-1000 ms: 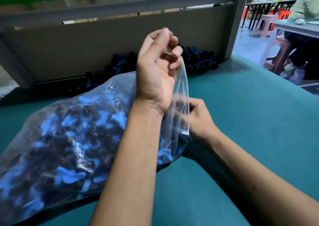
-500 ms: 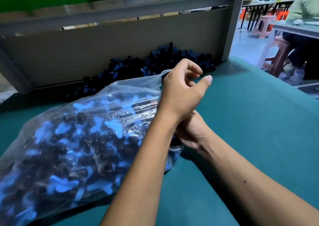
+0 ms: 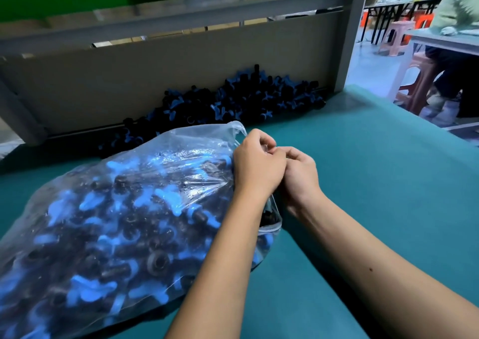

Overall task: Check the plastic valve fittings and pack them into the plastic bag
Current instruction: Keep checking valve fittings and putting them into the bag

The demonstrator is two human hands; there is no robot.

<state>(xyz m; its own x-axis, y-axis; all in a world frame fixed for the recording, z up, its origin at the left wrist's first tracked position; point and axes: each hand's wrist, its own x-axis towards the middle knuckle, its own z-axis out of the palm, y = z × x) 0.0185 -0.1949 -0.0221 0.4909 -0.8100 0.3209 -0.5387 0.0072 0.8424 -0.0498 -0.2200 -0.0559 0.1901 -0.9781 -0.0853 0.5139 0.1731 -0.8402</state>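
Observation:
A clear plastic bag (image 3: 160, 157) lies on its side on the teal table (image 3: 375, 183), stuffed with black valve fittings with blue handles (image 3: 124, 222). Its mouth points right. My left hand (image 3: 255, 167) and my right hand (image 3: 300, 172) sit knuckle to knuckle at that mouth, fingers curled, pinching the gathered plastic between them. A loose flap of the bag sticks up just behind my left hand. A pile of loose black and blue fittings (image 3: 233, 100) lies against the back board.
A grey board (image 3: 155, 74) and metal frame post (image 3: 350, 40) close off the table's far side. To the right, beyond the table edge, a seated person (image 3: 456, 53), pink stools (image 3: 396, 35) and other tables stand on the floor.
My left hand came down from high above the bag to the bag's mouth and closed beside my right hand. The raised plastic flap dropped with it.

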